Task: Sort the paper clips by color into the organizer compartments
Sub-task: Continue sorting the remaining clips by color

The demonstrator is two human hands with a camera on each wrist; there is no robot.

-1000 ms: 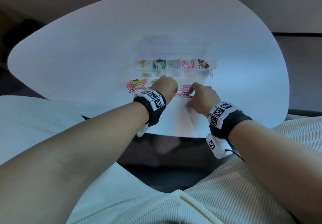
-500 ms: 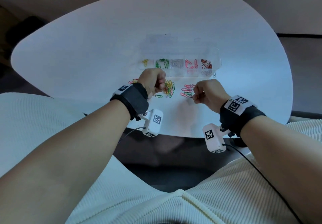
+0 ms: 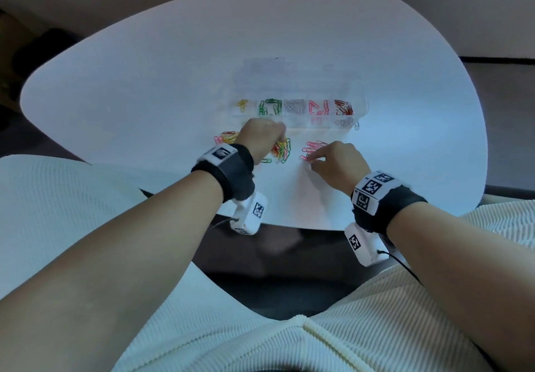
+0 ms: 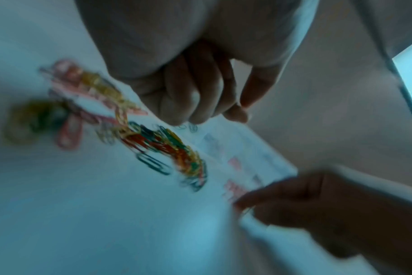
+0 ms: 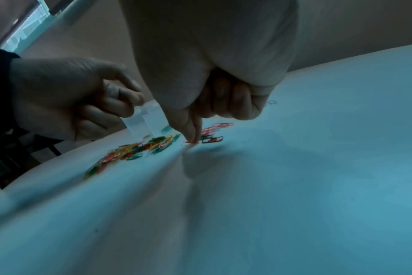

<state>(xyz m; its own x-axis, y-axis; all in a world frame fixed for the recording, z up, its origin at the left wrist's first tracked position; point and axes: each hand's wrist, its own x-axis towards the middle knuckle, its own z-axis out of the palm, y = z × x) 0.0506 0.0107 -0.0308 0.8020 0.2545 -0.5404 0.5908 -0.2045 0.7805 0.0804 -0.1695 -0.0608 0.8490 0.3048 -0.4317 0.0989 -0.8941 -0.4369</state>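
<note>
Both forearms extended over the near edge of the white counter (image 3: 144,88), wrists strapped with black bands.

Left hand (image 3: 262,134) hovering knuckles-up just above the mixed pile of paper clips (image 3: 281,150), between that pile and the organizer (image 3: 301,109). Left fingers (image 4: 188,100) curled inward, index slightly apart from the rest; wrist view too blurred to tell whether anything is held.

Right hand (image 3: 337,163) lowered to the counter at the pink cluster (image 3: 312,147). Thumb and index tip (image 5: 191,134) pressed together, pointing down, pinching a pink clip (image 5: 191,142) at the counter surface; the remaining right fingers folded into the palm.

Clear organizer farther back, beyond both hands, with sorted clips in a row of compartments: yellow, green, grey, pink, red from left to right. A few grey clips lying just outside its right front corner. A smaller loose heap of yellow and pink clips (image 3: 225,138) left of the left wrist, lying flat on the counter.
</note>
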